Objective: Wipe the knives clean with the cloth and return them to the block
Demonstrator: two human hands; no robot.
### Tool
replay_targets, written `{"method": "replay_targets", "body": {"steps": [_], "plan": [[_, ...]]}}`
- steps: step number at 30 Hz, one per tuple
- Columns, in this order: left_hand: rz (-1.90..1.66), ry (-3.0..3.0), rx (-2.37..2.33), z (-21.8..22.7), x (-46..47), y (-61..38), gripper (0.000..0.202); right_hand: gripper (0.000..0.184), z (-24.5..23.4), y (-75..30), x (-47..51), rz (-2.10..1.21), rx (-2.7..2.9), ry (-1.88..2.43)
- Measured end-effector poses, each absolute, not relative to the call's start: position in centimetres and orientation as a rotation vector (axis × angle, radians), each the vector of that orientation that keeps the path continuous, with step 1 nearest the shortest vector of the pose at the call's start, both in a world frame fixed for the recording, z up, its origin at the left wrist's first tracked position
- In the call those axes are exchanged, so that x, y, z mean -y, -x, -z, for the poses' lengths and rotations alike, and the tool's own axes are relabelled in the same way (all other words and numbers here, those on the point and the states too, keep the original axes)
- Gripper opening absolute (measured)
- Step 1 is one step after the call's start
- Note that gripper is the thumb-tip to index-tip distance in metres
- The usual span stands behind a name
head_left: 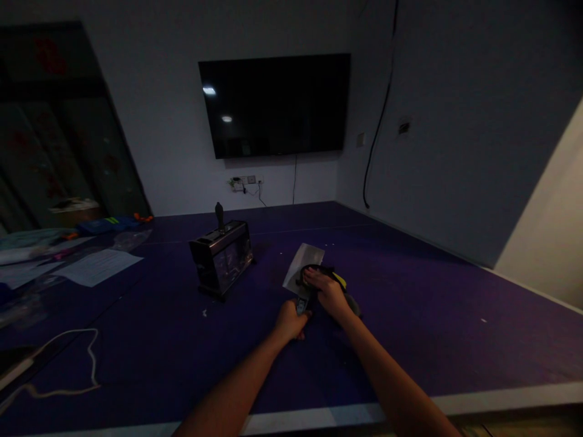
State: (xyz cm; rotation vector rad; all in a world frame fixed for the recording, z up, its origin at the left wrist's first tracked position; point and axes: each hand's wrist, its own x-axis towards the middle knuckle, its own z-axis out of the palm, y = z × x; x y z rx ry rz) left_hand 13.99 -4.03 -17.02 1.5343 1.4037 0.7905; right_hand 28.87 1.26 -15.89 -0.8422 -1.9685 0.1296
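My left hand is wrapped round the handle of a cleaver, whose broad pale blade points away from me. On the lower right part of the blade rests my right hand, its fingers closed over a dark piece that looks like cloth. Beside and under that hand is a dark bundle with a yellow patch; its kind is not clear in this dim light. Left of the hands stands a dark knife block with clear sides and one black handle sticking up from its top.
The purple table has a pale front edge. Papers, plastic wrapping and a blue cloth item lie at the left. A white cable curls at the near left. A television hangs on the far wall.
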Motion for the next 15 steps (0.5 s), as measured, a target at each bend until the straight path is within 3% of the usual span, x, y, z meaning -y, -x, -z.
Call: {"method": "replay_targets", "body": {"steps": [7,15], "plan": [[-1.012,-1.301,-1.19,15.7,4.6,-14.0,0.032,0.06,14.8,-27.7,0.5,-0.242,1.836,0.694],[-1.011,-1.056,-0.865,15.1,4.7,-13.6,0.045,0.039,14.7,-28.1,0.6,-0.528,1.24,0.885]]}}
